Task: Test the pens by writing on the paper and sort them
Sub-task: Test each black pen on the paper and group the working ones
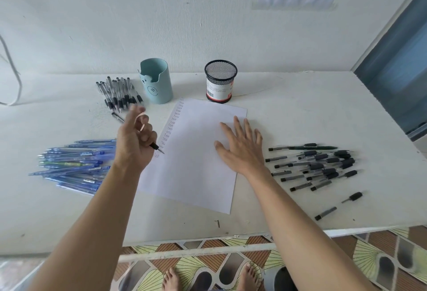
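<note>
Two hands: left hand grips a pen, right hand presses the paper.

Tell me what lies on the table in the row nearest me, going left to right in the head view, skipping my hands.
Heap of blue pens → sheet of paper → spread of black pens.

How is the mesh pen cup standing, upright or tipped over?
Upright: the mesh pen cup stands on its base on the table, rim up.
</note>
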The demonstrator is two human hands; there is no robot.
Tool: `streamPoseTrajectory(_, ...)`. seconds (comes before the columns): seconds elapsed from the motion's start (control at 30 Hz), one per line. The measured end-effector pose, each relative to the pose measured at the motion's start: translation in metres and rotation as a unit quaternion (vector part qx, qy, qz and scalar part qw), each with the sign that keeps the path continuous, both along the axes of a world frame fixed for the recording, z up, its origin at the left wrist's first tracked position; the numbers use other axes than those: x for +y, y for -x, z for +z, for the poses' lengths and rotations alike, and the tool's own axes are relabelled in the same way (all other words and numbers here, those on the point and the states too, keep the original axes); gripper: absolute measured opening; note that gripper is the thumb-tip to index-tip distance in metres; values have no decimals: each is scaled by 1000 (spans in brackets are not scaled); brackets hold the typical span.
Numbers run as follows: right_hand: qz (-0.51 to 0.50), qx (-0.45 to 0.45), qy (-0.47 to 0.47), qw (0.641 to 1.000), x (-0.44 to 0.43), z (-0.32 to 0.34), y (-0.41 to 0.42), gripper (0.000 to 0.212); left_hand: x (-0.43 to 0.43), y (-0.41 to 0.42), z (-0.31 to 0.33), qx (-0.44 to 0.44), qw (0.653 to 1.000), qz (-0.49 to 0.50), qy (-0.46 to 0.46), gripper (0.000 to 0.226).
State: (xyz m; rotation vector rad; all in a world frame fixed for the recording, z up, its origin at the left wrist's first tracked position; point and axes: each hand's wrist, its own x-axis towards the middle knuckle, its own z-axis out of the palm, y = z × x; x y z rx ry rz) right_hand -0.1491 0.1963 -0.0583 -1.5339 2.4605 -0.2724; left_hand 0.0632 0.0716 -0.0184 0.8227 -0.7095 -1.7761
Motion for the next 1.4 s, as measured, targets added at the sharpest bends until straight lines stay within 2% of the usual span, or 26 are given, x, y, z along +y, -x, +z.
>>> streamPoseTrajectory(0.03, -7, 0, 7, 1000, 0, -1, 0, 62, -3, -1, 0, -28, 999, 13, 16, 17)
streamPoseTrajectory(0.07, -14, 2, 14, 1000, -1, -2, 0, 61, -5, -3, -1, -41, 999, 27, 24, 19)
streamPoseTrajectory(0.2, -22, 7, 26, 999, -1, -4, 0, 61, -7, -15, -8, -32, 999, 21, 8, 43)
streamPoseTrajectory(0.27, -23, 7, 26, 999, -1, -4, 0, 62, -5, -18, -11, -83, 996, 11, 26, 60)
streamPoseTrajectory(0.3, -23, 9, 25, 999, -2, -4, 0, 62, -3, -18, -13, -120, 992, 12, 41, 57)
streamPoseTrajectory(0.37, -25, 14, 20, 999, -2, -5, -1, 61, 4, -18, -16, -184, 980, 11, 77, 34)
streamPoseTrajectory(0.43, -27, 18, 15, 999, -2, -5, -2, 60, 8, -22, -21, -267, 954, -7, 133, 17)
streamPoseTrajectory(0.53, -30, 18, 10, 999, -3, -6, -3, 61, 11, -28, -23, -398, 898, -18, 189, 22)
streamPoseTrajectory(0.7, -31, 19, -6, 999, -4, -7, -3, 62, 14, -31, -26, -501, 835, 44, 224, 22)
streamPoseTrajectory(0.9, -31, 18, -14, 999, -3, -7, -4, 63, 10, -32, -31, -538, 804, 52, 246, 21)
streamPoseTrajectory(1.17, -32, 11, -11, 999, -3, -7, -4, 64, 11, -28, -32, -541, 802, 36, 251, 17)
streamPoseTrajectory(1.4, -33, 12, -8, 999, -3, -7, -4, 64, 11, -30, -33, -526, 808, 32, 264, 23)
